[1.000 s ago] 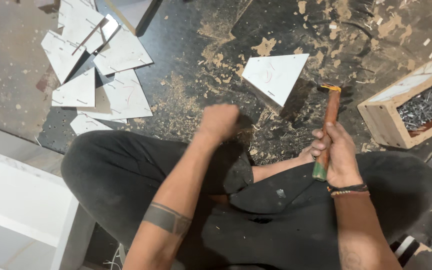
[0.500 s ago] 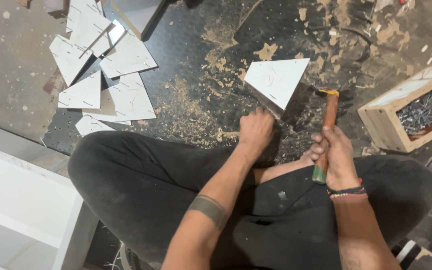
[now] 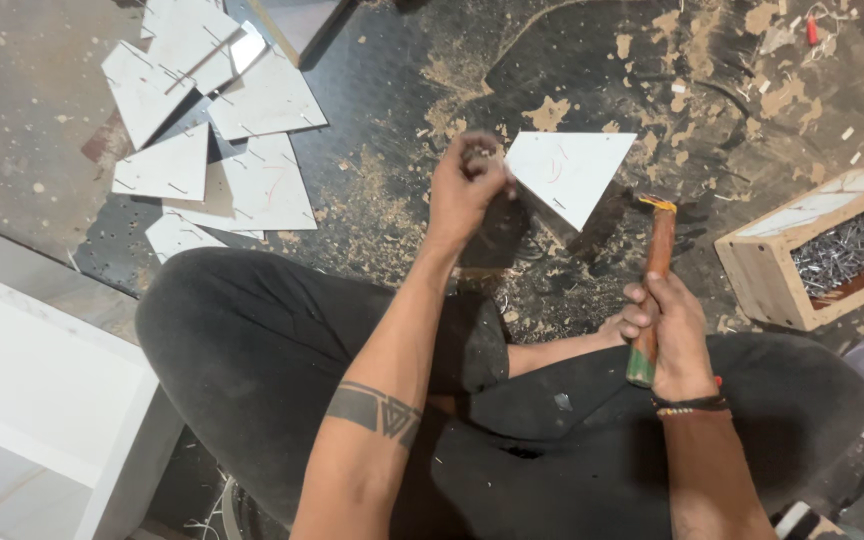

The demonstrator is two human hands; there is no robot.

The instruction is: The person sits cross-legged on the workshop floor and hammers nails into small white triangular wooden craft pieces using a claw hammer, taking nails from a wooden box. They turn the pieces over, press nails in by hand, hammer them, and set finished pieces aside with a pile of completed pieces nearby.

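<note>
One hand [image 3: 464, 190] newly at triangle [image 3: 567, 172].

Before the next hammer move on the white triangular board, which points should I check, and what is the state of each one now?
1. Right hand grips the wooden-handled hammer: ok.
2. Left hand touches the white triangular board at its left corner: ok.
3. Nail in the left fingers: small metal bits show at the fingertips, position unclear: cannot tell.
4. Left fingers away from the striking spot: they are at the board's corner: not ok.
5. Wooden box of grey nails on the floor at the right: ok.
6. Floor under the board: sawdust and chips: not ok.
</note>
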